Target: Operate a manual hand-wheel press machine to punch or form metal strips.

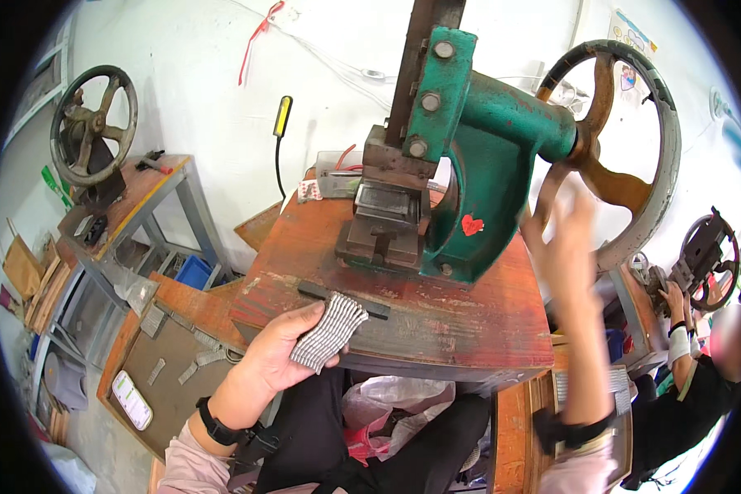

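Note:
My left hand (281, 352) holds a small stack of ribbed grey-white strips (331, 331) at the front edge of the worn red wooden bench (461, 325). A dark flat bar (342, 299) lies on the bench just beyond the strips. My right hand (561, 247) is raised and blurred, fingers spread, close to the big rusty handwheel (634, 156) of the green hand press (486, 156). It holds nothing that I can see. The press die (383, 226) sits under the ram at the bench's middle.
A lower side board (169, 362) at my left carries several grey strips and a white phone (132, 400). A second handwheel press (90, 123) stands on a table at far left. Another person (700, 379) works a small press at far right. Plastic bags (387, 407) lie under the bench.

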The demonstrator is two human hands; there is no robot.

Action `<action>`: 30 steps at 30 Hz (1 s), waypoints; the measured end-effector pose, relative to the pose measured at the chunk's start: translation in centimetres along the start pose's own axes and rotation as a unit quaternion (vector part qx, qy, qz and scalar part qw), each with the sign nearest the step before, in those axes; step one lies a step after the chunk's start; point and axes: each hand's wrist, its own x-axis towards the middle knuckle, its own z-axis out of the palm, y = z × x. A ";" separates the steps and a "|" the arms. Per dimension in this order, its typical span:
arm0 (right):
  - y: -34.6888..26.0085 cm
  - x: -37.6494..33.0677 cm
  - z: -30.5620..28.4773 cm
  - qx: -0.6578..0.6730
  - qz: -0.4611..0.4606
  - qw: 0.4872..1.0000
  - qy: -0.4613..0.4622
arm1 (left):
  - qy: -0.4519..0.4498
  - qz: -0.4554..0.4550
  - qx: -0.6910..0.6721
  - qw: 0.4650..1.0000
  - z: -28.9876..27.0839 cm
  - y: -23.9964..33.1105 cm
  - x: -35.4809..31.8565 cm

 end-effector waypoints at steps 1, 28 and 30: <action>-0.3 -3.8 2.6 0.047 0.015 0.998 -0.047 | 0.003 -0.004 -0.009 1.000 -0.4 -0.5 -0.5; -2.2 -16.9 8.6 0.169 0.182 0.950 -0.187 | 0.124 -0.449 0.249 0.849 -13.4 -29.8 4.1; -3.4 -16.6 9.6 0.182 0.184 0.950 -0.177 | 0.103 -0.404 0.270 0.868 -17.1 -30.2 1.7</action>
